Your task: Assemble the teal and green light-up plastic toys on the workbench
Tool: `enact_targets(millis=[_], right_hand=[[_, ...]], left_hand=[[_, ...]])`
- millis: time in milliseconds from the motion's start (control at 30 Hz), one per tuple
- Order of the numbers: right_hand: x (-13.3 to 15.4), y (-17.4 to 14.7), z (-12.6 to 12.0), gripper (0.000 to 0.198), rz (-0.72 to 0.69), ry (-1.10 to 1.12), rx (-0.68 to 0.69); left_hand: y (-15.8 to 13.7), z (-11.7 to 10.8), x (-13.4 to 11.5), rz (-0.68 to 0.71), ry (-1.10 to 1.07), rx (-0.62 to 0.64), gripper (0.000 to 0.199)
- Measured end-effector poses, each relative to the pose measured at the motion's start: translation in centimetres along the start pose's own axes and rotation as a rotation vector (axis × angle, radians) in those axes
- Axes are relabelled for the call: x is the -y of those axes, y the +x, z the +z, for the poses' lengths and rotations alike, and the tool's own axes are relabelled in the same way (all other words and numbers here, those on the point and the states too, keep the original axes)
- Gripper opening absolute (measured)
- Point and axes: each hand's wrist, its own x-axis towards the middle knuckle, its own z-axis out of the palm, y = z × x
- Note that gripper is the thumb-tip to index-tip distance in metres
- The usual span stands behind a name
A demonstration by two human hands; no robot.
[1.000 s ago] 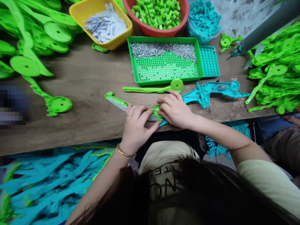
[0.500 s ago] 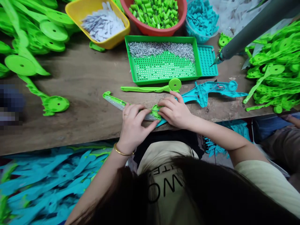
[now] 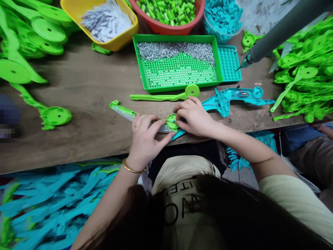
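A light-green plastic shell half (image 3: pixel 171 121) with a round end and a clear strip (image 3: pixel 122 112) along its arm lies near the table's front edge. My left hand (image 3: pixel 145 137) grips it from the left, thumb and fingers on either side of its round end. A thin wire crosses the round end. My right hand (image 3: pixel 194 116) is closed at the right of that end, its fingertips bent inward; what they pinch is hidden. Under my right hand lies a blue plastic shell (image 3: pixel 221 102) with wires inside. Just behind is another green shell half (image 3: pixel 158 97).
A green tray of screws (image 3: pixel 179 84) stands behind my hands, beside a blue pitted tray (image 3: pixel 229 64). A hanging screwdriver (image 3: pixel 262 50) slants in at right. Yellow (image 3: pixel 125 38) and red (image 3: pixel 169 30) tubs are at the back; green shells (image 3: pixel 307 80) pile up rightward.
My right fingers have drawn back slightly from the round end and curled, exposing more of it. My left hand still grips the shell half. The whole view has shifted slightly.
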Motion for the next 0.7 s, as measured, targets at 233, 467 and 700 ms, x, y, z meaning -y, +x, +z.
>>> enact_targets(millis=[233,467,700], right_hand=[[1.6,0.8,-0.3,0.018,0.084,-0.098,0.072],[1.1,0.3,-0.6,0.016,0.104,0.008,0.035],[-2.0,-2.3,-1.6,0.014,0.066,0.095,-0.094]], left_hand=[[-0.3,0.0,0.1,-0.047,-0.036,-0.002,0.038],[0.0,0.0,-1.7,0.010,0.090,0.036,0.034],[0.2,0.7,-2.1,0.043,0.124,0.016,0.033]])
